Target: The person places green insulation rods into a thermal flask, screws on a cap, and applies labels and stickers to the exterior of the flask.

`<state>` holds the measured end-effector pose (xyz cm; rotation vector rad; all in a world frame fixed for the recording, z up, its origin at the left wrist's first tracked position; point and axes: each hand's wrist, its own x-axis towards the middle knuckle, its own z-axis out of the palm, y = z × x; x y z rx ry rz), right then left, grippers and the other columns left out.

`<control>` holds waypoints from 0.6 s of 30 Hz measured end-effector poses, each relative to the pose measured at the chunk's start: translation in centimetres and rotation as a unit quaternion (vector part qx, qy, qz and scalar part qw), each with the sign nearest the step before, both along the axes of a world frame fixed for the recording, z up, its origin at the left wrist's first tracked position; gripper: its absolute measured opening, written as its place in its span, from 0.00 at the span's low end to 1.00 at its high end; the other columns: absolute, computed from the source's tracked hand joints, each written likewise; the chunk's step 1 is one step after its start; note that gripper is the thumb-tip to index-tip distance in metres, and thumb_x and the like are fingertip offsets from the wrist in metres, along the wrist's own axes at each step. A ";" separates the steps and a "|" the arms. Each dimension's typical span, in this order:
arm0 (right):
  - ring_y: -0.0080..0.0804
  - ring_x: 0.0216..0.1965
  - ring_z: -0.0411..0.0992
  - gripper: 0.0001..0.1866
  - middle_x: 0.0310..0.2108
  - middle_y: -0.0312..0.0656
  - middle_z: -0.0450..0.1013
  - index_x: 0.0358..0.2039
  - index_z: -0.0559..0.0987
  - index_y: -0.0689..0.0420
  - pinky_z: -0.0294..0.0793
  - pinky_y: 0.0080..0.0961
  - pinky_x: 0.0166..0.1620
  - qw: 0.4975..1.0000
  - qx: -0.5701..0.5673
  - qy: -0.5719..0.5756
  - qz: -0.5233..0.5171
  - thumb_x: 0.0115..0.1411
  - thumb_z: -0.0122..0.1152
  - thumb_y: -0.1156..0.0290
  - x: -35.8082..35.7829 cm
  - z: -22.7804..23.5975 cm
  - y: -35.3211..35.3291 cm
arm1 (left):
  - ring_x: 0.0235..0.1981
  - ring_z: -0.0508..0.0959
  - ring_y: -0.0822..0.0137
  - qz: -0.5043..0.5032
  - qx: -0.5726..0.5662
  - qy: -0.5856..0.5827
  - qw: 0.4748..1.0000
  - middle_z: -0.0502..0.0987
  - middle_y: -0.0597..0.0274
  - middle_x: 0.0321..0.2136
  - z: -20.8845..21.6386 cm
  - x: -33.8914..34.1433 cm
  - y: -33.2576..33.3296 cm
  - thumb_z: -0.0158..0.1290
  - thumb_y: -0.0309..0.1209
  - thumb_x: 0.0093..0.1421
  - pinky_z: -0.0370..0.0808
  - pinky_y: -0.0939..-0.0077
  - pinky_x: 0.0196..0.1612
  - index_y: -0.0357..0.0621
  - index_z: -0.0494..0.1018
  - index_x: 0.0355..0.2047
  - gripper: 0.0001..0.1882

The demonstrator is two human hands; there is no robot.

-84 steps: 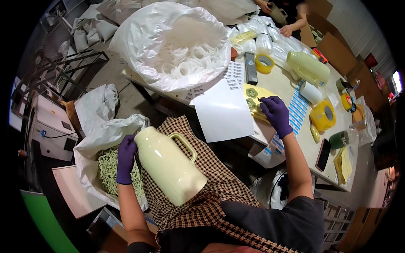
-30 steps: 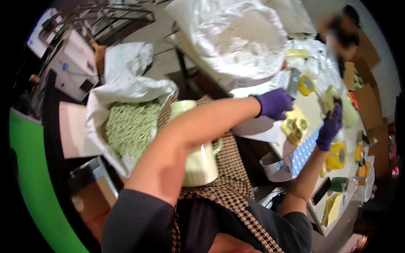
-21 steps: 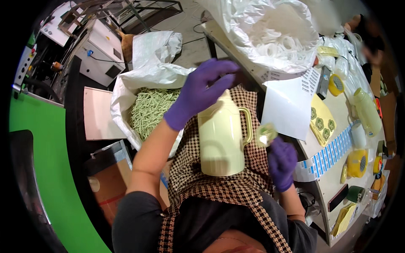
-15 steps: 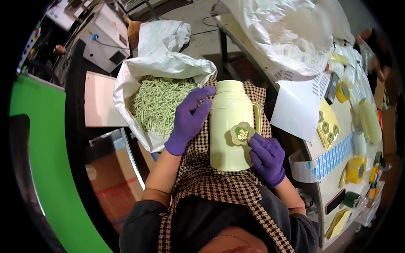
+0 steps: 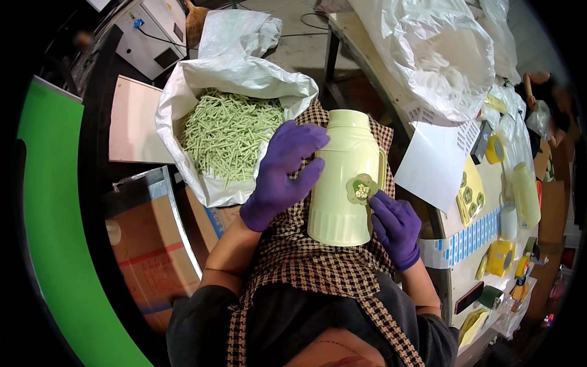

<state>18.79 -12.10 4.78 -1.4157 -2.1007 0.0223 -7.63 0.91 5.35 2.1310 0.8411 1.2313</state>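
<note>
Having left the yellow label sheet near the table's left edge, the right hand is now pinching a flower-shaped label over the flask; work seems to be passing there. Flask is resting near the apron's far edge. Visibly holding nothing, the left hand is hanging half open beside it, contact being unclear. Fingers are hiding the label's rim, so whether it is sticking, I cannot tell.

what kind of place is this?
Probably a small factory or assembly workshop. An open white sack holds loose pale green sticks, a big white bag holds clear-white rings, and the worktable carries a yellow sheet of green stickers.
</note>
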 end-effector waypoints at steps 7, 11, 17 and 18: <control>0.33 0.31 0.71 0.27 0.35 0.36 0.71 0.60 0.79 0.40 0.72 0.31 0.30 0.992 -0.115 -0.055 -0.016 0.58 0.68 0.59 1.1 0.9 -0.7 | 0.66 0.70 0.52 -0.142 0.145 0.222 0.954 0.77 0.62 0.59 -0.3 3.8 -2.5 0.63 0.40 0.58 0.46 0.37 0.73 0.53 0.80 0.55 0.24; 0.37 0.32 0.74 0.28 0.33 0.39 0.72 0.62 0.77 0.41 0.74 0.35 0.32 0.980 -0.116 -0.052 -0.156 0.60 0.67 0.56 6.1 0.5 -2.8 | 0.68 0.65 0.50 -0.139 0.150 0.259 0.944 0.75 0.62 0.62 -0.3 2.9 -2.3 0.58 0.48 0.61 0.42 0.38 0.73 0.58 0.81 0.54 0.23; 0.42 0.46 0.77 0.31 0.44 0.45 0.76 0.65 0.73 0.45 0.77 0.34 0.44 0.884 -0.050 -0.100 -0.453 0.61 0.69 0.62 20.3 -2.1 -5.2 | 0.74 0.54 0.46 -0.159 0.116 0.246 0.949 0.71 0.59 0.65 -2.1 3.1 -2.9 0.57 0.51 0.61 0.32 0.40 0.74 0.59 0.80 0.55 0.24; 0.44 0.51 0.74 0.35 0.49 0.47 0.74 0.67 0.71 0.46 0.77 0.35 0.47 0.889 0.005 -0.134 -0.438 0.60 0.70 0.61 21.0 -1.9 -5.9 | 0.73 0.54 0.47 -0.162 0.102 0.242 0.951 0.70 0.60 0.65 -1.9 3.7 -2.8 0.57 0.50 0.61 0.31 0.40 0.74 0.59 0.80 0.56 0.24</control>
